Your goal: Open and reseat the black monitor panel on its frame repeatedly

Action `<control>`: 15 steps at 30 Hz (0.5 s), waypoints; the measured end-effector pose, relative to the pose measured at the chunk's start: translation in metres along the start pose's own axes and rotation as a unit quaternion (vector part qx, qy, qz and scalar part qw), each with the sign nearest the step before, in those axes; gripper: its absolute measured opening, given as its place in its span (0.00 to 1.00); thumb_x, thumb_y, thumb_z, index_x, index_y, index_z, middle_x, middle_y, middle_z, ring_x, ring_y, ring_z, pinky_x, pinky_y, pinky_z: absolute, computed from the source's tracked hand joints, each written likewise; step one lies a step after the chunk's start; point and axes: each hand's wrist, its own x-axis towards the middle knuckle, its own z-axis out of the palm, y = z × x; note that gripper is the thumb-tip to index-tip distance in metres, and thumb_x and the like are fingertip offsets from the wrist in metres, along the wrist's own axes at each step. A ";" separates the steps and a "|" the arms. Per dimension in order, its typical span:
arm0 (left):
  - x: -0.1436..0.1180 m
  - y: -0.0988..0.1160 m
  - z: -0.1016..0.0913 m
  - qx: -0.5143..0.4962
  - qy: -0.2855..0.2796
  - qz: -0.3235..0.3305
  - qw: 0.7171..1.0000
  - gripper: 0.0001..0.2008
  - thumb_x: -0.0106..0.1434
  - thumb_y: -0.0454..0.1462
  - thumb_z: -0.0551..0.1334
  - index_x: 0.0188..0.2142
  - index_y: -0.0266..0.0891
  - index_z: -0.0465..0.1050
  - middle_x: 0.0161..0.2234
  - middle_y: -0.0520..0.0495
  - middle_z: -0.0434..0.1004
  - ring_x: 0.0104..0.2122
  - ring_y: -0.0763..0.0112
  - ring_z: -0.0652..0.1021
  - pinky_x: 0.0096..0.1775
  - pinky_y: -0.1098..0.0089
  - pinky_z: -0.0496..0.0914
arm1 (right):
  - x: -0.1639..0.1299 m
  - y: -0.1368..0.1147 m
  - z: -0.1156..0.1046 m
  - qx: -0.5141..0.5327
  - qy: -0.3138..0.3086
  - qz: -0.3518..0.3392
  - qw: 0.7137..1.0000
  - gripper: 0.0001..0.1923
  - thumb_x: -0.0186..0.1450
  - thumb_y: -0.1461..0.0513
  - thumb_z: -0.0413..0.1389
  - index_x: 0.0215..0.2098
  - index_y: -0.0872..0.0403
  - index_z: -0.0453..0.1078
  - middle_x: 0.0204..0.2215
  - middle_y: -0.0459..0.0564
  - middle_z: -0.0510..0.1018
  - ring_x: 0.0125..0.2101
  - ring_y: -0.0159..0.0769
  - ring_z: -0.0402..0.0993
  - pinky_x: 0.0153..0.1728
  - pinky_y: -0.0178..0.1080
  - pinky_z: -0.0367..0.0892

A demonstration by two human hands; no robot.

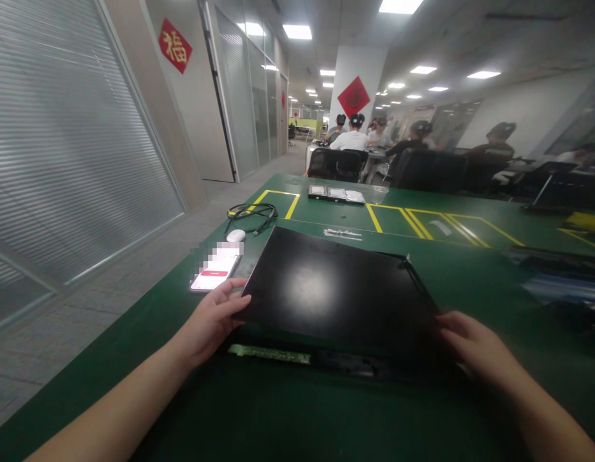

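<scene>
A black screen panel (345,292) with a pale reflection in its middle is held slightly raised, tilted over the green table. My left hand (213,321) grips its left edge, thumb on top and fingers underneath. At the right edge, my right hand (470,340) pinches the corner, some fingers hidden below. Under the panel's near side a green circuit strip (271,354) shows along a dark frame (348,363). Whether the panel and this frame are joined I cannot tell.
Left of the panel lie a lit phone (215,269), a white mouse (236,236) and a coiled black cable (253,215). Farther back are several hard drives (336,194) and small screws or tools (343,234). Dark blurred items (567,282) lie right. People sit beyond.
</scene>
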 end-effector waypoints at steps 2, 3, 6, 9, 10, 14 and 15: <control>0.000 0.000 -0.001 -0.007 -0.001 0.009 1.000 0.20 0.49 0.33 0.75 0.42 0.40 0.75 0.34 0.48 0.85 0.31 0.65 0.84 0.31 0.69 0.78 | -0.001 -0.003 -0.001 0.030 -0.029 0.012 0.999 0.16 0.53 0.52 0.57 0.37 0.50 0.77 0.31 0.50 0.82 0.29 0.42 0.78 0.32 0.42 0.72; 0.000 0.000 -0.001 -0.010 -0.001 0.014 1.000 0.20 0.49 0.33 0.75 0.42 0.40 0.75 0.34 0.48 0.86 0.31 0.65 0.84 0.32 0.70 0.78 | -0.002 -0.005 -0.001 0.044 -0.034 0.020 0.998 0.17 0.54 0.52 0.57 0.38 0.50 0.76 0.33 0.50 0.82 0.30 0.41 0.78 0.33 0.42 0.72; 0.000 0.002 -0.001 -0.018 0.000 0.027 0.999 0.20 0.49 0.34 0.76 0.41 0.41 0.76 0.33 0.49 0.86 0.31 0.66 0.84 0.32 0.73 0.78 | -0.006 -0.012 -0.002 0.081 -0.004 0.054 0.995 0.24 0.55 0.49 0.58 0.47 0.51 0.72 0.36 0.51 0.81 0.31 0.41 0.78 0.32 0.41 0.72; -0.002 0.005 0.000 -0.027 0.012 0.033 0.999 0.23 0.46 0.34 0.77 0.42 0.42 0.76 0.33 0.49 0.87 0.30 0.65 0.85 0.30 0.73 0.77 | -0.009 -0.020 -0.002 0.124 0.024 0.081 0.989 0.29 0.57 0.47 0.58 0.51 0.54 0.70 0.41 0.55 0.81 0.37 0.44 0.79 0.35 0.42 0.73; -0.003 0.006 0.000 -0.030 0.018 0.034 0.999 0.24 0.45 0.34 0.77 0.42 0.42 0.76 0.33 0.49 0.87 0.30 0.64 0.85 0.30 0.72 0.78 | -0.010 -0.022 -0.002 0.135 0.023 0.086 0.987 0.29 0.57 0.47 0.58 0.51 0.54 0.72 0.42 0.57 0.81 0.39 0.45 0.79 0.36 0.43 0.73; -0.005 0.010 -0.001 -0.029 0.023 0.039 0.999 0.26 0.44 0.35 0.77 0.44 0.44 0.77 0.35 0.50 0.87 0.31 0.63 0.85 0.32 0.71 0.78 | -0.011 -0.031 -0.003 0.184 0.006 0.114 0.976 0.25 0.57 0.47 0.60 0.46 0.53 0.76 0.42 0.58 0.82 0.41 0.49 0.80 0.38 0.46 0.74; -0.005 0.011 -0.002 -0.028 0.024 0.043 0.998 0.26 0.44 0.35 0.77 0.45 0.43 0.78 0.35 0.50 0.87 0.30 0.64 0.84 0.32 0.72 0.78 | -0.012 -0.033 -0.004 0.213 0.011 0.118 0.970 0.25 0.56 0.47 0.61 0.45 0.53 0.76 0.42 0.57 0.83 0.42 0.50 0.80 0.39 0.46 0.74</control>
